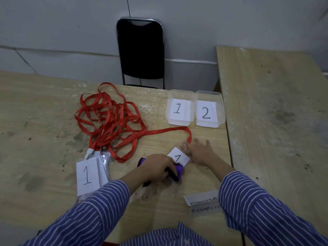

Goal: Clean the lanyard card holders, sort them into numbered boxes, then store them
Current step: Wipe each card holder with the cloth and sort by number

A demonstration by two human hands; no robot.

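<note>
The wooden surface [44, 121] runs bare to the left, and its right edge lies just beyond the two clear boxes, where a second wooden top [275, 112] butts against it. The box marked 1 [179, 108] and the box marked 2 [208, 110] stand side by side at the far right corner. A black chair [140, 50] stands behind the far edge.

A tangle of red lanyards [110, 118] fills the middle, one strap trailing right to the card holder [179, 158] being worked on. The right hand [199, 153], fingers spread flat, presses that holder down. The left hand [158, 167] grips a purple cloth [178, 170] against the holder's near corner. A stack of holders topped by a 1 [87, 175] lies near left.

The number on the pressed card is partly covered. A taped label [202, 204] near the right sleeve is blurred and unreadable.
</note>
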